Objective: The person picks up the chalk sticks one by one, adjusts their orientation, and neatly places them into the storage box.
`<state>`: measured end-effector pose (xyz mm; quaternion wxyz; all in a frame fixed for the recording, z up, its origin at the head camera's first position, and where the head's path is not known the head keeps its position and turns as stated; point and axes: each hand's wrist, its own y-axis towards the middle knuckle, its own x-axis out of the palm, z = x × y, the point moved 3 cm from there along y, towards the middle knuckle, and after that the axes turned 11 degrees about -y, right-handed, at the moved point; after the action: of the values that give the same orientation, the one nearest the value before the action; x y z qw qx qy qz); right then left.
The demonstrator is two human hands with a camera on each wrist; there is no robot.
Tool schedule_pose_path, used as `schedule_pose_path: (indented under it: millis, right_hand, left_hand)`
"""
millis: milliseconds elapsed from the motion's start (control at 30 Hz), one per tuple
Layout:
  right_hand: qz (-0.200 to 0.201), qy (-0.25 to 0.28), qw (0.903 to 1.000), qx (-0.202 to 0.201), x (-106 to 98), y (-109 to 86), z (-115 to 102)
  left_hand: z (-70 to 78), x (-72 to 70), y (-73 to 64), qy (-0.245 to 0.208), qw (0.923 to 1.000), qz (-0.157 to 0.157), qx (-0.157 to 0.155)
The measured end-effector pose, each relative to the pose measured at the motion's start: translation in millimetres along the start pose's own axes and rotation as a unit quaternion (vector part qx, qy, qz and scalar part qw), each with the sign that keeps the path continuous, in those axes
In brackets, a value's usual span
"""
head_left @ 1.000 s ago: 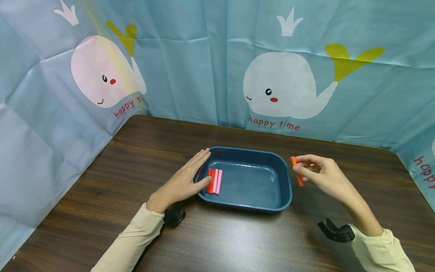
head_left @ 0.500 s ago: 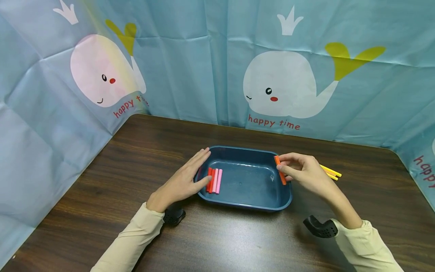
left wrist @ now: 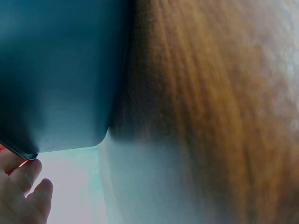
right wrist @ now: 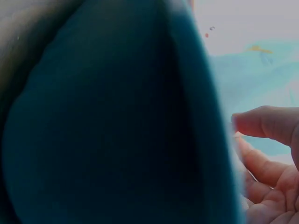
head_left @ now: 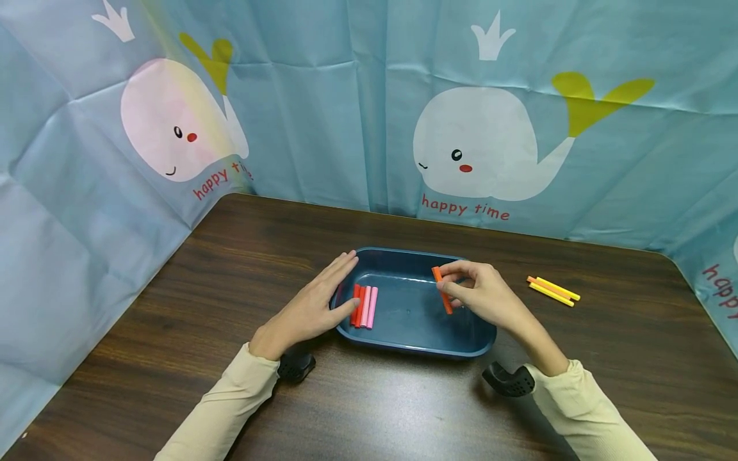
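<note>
In the head view, my right hand (head_left: 481, 293) pinches a short orange stick (head_left: 442, 296) between thumb and fingers, above the right part of a dark blue plastic tub (head_left: 403, 326). My left hand (head_left: 308, 308) rests at the tub's left rim with its fingers fairly straight. Inside the tub, near that hand, red sticks (head_left: 356, 307) and pink sticks (head_left: 372, 308) lie side by side. The left wrist view shows the tub's outer wall (left wrist: 60, 93) and part of the left fingers (left wrist: 39, 198). In the right wrist view the tub (right wrist: 201, 116) hides the held stick.
On the wooden table (head_left: 254, 256), right of the tub, lie yellow sticks (head_left: 562, 289) with an orange one among them. A blue curtain (head_left: 323, 128) with whale prints hangs behind the table's far edge. A black wrist device (head_left: 510, 380) sits below the right forearm.
My right hand has moved left with the orange stick, from beside the tub to over its inside. The yellow sticks have come into full sight. My left hand has stayed put.
</note>
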<state>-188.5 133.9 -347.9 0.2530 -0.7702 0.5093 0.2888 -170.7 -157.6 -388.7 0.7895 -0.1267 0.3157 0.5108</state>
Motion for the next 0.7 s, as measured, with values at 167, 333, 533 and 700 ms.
schedule_pose_path:
  millis: [167, 333, 533, 700]
  right_hand:
    - [-0.010, 0.015, 0.9998, -0.002, 14, 7.2, -5]
    - [-0.013, 0.011, 0.9999, 0.003, 25, 11.7, -10]
    - [-0.017, 0.020, 0.9996, 0.014, 37, 16.4, -17]
    - [-0.023, 0.037, 0.9989, 0.015, 47, 20.4, -22]
  left_hand:
    - [0.2, -0.1, -0.1, 0.001, 1.0000, 0.001, 0.003]
    - [0.5, -0.2, -0.4, 0.000, 1.0000, 0.001, 0.003]
    - [0.4, -0.2, -0.2, 0.000, 1.0000, 0.000, -0.001]
    - [-0.3, -0.2, 0.0, -0.002, 1.0000, 0.000, -0.007]
